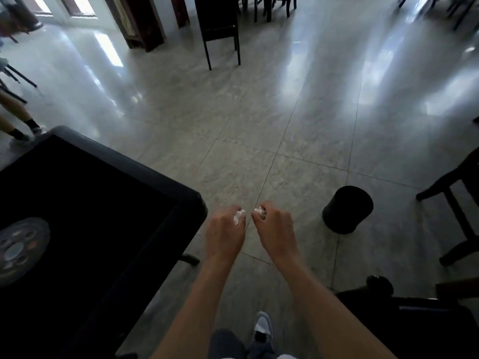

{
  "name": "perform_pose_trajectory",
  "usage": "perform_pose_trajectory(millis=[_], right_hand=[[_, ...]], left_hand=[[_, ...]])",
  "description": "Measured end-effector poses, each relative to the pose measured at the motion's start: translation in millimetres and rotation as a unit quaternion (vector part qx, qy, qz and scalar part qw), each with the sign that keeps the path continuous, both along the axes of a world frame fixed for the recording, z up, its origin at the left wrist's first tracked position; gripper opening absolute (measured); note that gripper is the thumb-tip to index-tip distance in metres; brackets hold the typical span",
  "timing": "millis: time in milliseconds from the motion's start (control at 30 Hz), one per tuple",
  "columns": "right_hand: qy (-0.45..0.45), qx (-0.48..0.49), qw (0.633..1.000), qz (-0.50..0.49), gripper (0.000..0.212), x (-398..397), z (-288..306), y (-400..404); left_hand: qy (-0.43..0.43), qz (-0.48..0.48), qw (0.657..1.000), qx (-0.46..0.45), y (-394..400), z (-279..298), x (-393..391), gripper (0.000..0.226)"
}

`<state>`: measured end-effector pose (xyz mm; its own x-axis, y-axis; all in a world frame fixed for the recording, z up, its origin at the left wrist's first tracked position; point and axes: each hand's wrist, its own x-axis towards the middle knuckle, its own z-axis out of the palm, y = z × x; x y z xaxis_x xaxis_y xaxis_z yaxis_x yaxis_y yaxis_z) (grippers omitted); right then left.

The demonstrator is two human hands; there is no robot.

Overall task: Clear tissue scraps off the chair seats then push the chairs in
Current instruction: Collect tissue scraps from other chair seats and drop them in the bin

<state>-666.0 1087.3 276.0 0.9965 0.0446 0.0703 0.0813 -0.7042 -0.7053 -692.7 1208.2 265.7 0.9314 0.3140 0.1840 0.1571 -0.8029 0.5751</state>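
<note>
Both my hands are held out side by side over the tiled floor. My left hand [225,233] grips a small white tissue scrap [239,216] in its curled fingers. My right hand [275,229] grips another white tissue scrap [260,212] the same way. A dark wooden chair [456,203] stands at the right edge, only partly in view. A dark chair seat [414,330] lies at the lower right. Another dark chair [220,29] stands far ahead.
A black square table [124,182] with a round centre panel fills the lower left. A black round bin [347,209] stands on the floor to the right of my hands. Another person's legs [18,120] show at the far left. More chairs stand at the top.
</note>
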Motion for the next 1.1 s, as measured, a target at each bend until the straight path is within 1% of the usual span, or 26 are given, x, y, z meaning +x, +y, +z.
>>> perform_pose_trajectory(millis=[100,267,433,600,700,800,933,1000,1100], right_hand=[[0.009,0.007,1.0,-0.026,0.017,37,-1,-13],[0.008,0.024,0.996,-0.086,0.019,101,-11,-37],[0.013,0.026,0.986,-0.163,0.023,177,-25,-63],[0.022,0.01,0.973,-0.228,0.015,248,-28,-84],[0.03,0.012,0.964,-0.266,0.016,281,-27,-101],[0.037,0.012,0.955,-0.295,0.014,304,-27,-122],[0.04,0.015,0.936,-0.348,0.013,327,-33,-159],[0.041,0.017,0.926,-0.375,0.013,335,-39,-182],[0.043,0.019,0.911,-0.41,0.014,346,-50,-219]], left_hand=[[0.018,-0.033,0.999,-0.004,-12,0,46,0.019],[0.002,-0.107,0.994,-0.01,-35,-5,124,0.016],[0.023,-0.165,0.985,-0.037,-56,-22,215,0.017],[0.05,-0.203,0.976,-0.06,-80,-30,301,0.016],[0.057,-0.246,0.965,-0.064,-99,-32,344,0.017],[0.065,-0.284,0.954,-0.065,-122,-34,378,0.02],[0.06,-0.325,0.942,-0.064,-166,-37,412,0.017],[0.079,-0.349,0.932,-0.057,-192,-43,426,0.018],[0.106,-0.373,0.919,-0.072,-234,-51,444,0.019]])
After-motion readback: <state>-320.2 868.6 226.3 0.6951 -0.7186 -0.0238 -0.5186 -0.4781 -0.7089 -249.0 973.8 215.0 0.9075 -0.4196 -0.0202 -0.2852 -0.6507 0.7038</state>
